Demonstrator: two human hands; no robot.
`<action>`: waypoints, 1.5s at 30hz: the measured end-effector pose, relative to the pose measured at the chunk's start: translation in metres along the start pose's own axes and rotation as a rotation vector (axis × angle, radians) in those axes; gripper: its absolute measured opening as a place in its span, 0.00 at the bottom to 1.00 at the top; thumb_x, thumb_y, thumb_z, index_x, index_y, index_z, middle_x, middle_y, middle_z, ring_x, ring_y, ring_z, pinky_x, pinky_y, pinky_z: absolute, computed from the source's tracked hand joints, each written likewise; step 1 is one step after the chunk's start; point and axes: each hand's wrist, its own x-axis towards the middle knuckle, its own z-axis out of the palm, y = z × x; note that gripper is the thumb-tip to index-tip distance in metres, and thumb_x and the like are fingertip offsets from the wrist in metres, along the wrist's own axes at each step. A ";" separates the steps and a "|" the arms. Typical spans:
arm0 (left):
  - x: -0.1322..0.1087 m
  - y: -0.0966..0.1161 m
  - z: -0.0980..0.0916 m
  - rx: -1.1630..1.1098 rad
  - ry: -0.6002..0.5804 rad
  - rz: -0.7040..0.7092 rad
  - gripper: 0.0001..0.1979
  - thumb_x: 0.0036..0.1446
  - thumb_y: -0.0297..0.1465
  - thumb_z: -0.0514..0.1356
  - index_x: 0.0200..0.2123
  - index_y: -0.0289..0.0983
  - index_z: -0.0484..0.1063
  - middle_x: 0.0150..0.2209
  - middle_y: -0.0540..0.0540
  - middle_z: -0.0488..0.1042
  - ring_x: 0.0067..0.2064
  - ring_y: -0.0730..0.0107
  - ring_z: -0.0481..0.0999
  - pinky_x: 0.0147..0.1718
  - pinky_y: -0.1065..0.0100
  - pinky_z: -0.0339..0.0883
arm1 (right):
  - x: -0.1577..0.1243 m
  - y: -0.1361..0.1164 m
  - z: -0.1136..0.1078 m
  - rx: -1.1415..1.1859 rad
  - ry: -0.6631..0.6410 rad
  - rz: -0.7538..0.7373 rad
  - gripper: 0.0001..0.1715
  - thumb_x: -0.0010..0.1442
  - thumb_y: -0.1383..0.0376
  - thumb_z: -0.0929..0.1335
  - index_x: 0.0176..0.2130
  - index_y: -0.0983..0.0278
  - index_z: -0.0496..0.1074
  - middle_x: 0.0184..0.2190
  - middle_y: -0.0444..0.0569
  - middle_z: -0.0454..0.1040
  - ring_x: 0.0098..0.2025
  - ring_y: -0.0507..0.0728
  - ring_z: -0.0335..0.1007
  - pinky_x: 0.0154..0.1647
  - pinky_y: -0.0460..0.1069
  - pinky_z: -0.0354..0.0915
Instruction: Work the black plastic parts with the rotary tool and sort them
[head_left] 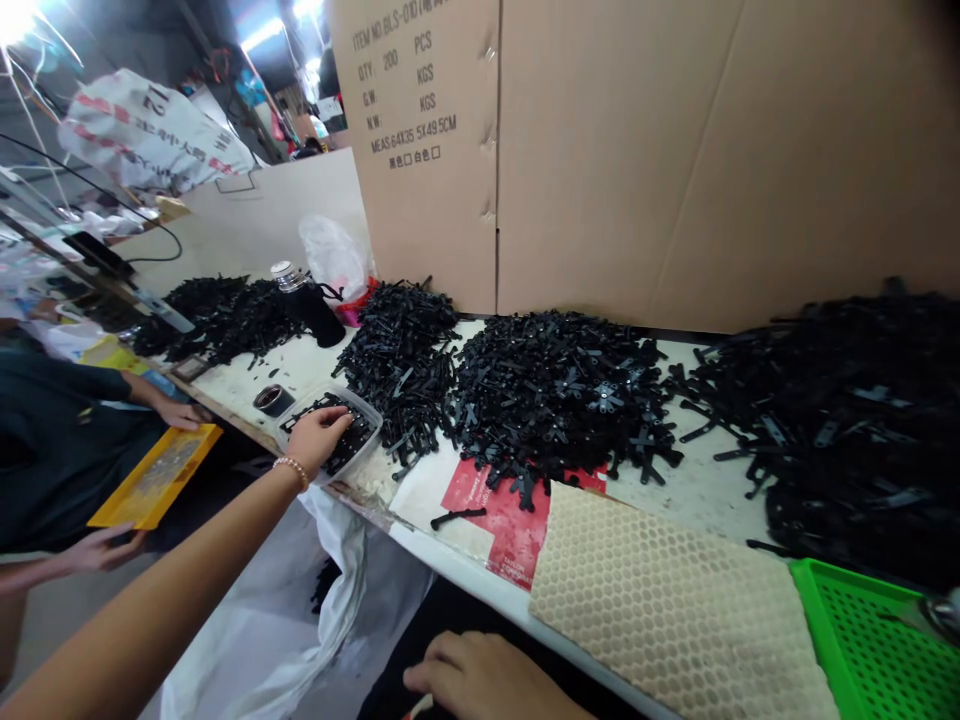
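At a long white table heaped with black parts, a person's left hand, a beaded bracelet at the wrist, dips into a clear tub of small dark pieces. Thumb and fingertips are drawn toward each other over the pieces; whether one is pinched between them cannot be told. The tub sits near the table's front edge, with a dark cup just beside it on the far left and a heap of black parts to its right.

The right hand is low at the bottom of the view, in front of the table, fingers curled; its grip is partly cut off, and what it may hold cannot be told. Nearest to it on the table are a honeycomb-patterned mat and a red-and-white sheet, on which a single black strip lies apart from the larger middle pile.

A third mound rises at right, behind a green basket. A tall carton stands along the back, and a black bottle with a pale cap stands beyond the cup. At left, a co-worker in dark clothes holds a yellow tray in both hands.
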 end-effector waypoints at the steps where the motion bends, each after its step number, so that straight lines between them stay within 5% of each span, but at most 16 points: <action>1: -0.001 0.001 0.001 -0.024 0.016 -0.024 0.13 0.49 0.34 0.66 0.39 0.36 0.78 0.36 0.47 0.77 0.38 0.67 0.74 0.35 0.73 0.63 | 0.000 0.000 0.001 -0.003 0.002 0.001 0.22 0.64 0.55 0.71 0.54 0.56 0.66 0.46 0.45 0.71 0.41 0.59 0.72 0.37 0.50 0.70; 7: -0.005 0.010 0.006 -0.166 -0.002 -0.189 0.15 0.41 0.38 0.69 0.26 0.33 0.73 0.23 0.50 0.71 0.24 0.73 0.66 0.23 0.73 0.56 | 0.002 0.002 0.005 0.010 -0.023 0.019 0.19 0.65 0.54 0.70 0.53 0.56 0.68 0.44 0.44 0.72 0.41 0.60 0.72 0.36 0.50 0.69; 16: -0.002 0.030 -0.003 -0.400 -0.091 -0.387 0.11 0.36 0.28 0.69 0.25 0.32 0.71 0.20 0.52 0.67 0.19 0.79 0.60 0.14 0.78 0.43 | 0.001 0.004 0.005 0.081 -0.049 0.046 0.20 0.64 0.56 0.70 0.54 0.55 0.68 0.46 0.44 0.72 0.42 0.60 0.72 0.37 0.51 0.68; 22: -0.007 0.033 -0.016 -0.494 -0.170 -0.481 0.07 0.41 0.23 0.68 0.25 0.32 0.72 0.22 0.50 0.70 0.22 0.78 0.69 0.15 0.81 0.54 | 0.002 0.003 0.002 0.117 -0.057 0.050 0.20 0.63 0.58 0.70 0.54 0.57 0.69 0.46 0.46 0.72 0.43 0.60 0.71 0.38 0.50 0.68; 31: -0.007 0.028 -0.005 -0.447 -0.172 -0.456 0.07 0.46 0.18 0.68 0.27 0.30 0.73 0.23 0.46 0.73 0.24 0.75 0.73 0.22 0.79 0.69 | 0.000 -0.001 -0.007 0.171 -0.105 0.101 0.22 0.62 0.58 0.71 0.55 0.57 0.69 0.47 0.47 0.72 0.45 0.62 0.71 0.42 0.54 0.70; 39: -0.005 0.032 -0.005 -0.318 -0.215 -0.390 0.06 0.49 0.22 0.67 0.27 0.28 0.72 0.21 0.46 0.71 0.21 0.78 0.68 0.20 0.80 0.66 | -0.001 -0.003 -0.010 0.205 -0.130 0.124 0.22 0.62 0.59 0.70 0.55 0.57 0.69 0.48 0.48 0.72 0.46 0.64 0.71 0.45 0.58 0.72; 45: -0.011 0.024 -0.005 -0.183 -0.145 -0.255 0.17 0.43 0.35 0.72 0.32 0.31 0.73 0.22 0.49 0.70 0.22 0.74 0.67 0.19 0.75 0.60 | 0.000 -0.004 -0.017 0.240 -0.143 0.150 0.22 0.62 0.57 0.70 0.55 0.58 0.69 0.48 0.49 0.72 0.46 0.65 0.71 0.46 0.59 0.71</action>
